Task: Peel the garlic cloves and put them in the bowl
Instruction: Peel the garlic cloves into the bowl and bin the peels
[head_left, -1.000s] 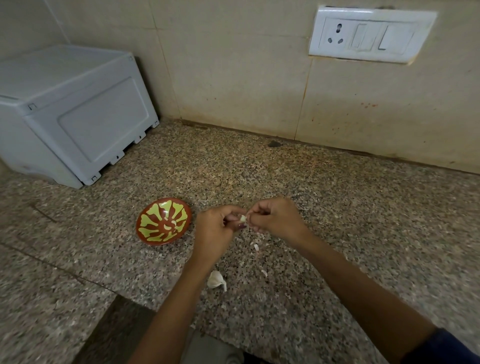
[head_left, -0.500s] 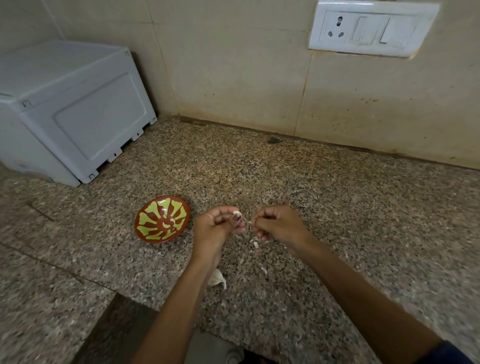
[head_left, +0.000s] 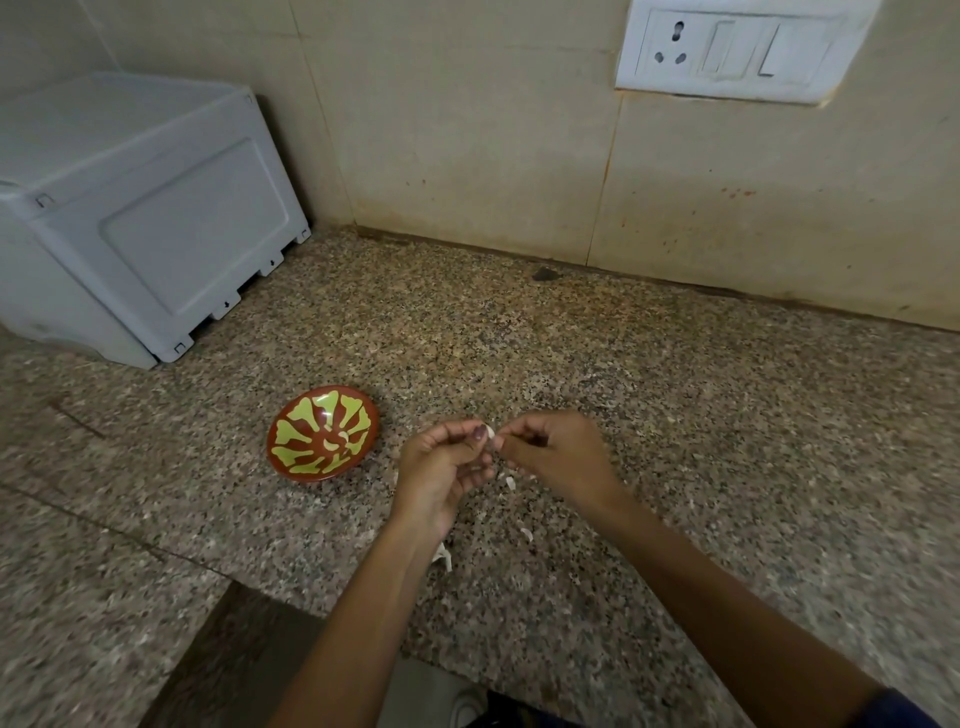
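Note:
My left hand (head_left: 441, 470) and my right hand (head_left: 558, 454) meet fingertip to fingertip above the granite counter, pinching a small pale garlic clove (head_left: 491, 434) between them. Most of the clove is hidden by the fingers. A small red bowl (head_left: 283, 451) with a yellow-green leaf pattern sits on the counter just left of my left hand. One or two pale peeled cloves (head_left: 332, 441) lie in its middle. Bits of white garlic skin (head_left: 510, 483) lie on the counter under my hands, and another white piece (head_left: 441, 557) shows beside my left wrist.
A grey plastic box (head_left: 135, 228) stands at the back left against the tiled wall. A white socket and switch plate (head_left: 737, 49) is on the wall at the upper right. The counter's front edge (head_left: 311, 613) runs below my forearms, with a recess beneath.
My hands drew slightly apart half a second ago with a strip of skin between them, and now the fingertips are together again on the clove. The bowl has not moved.

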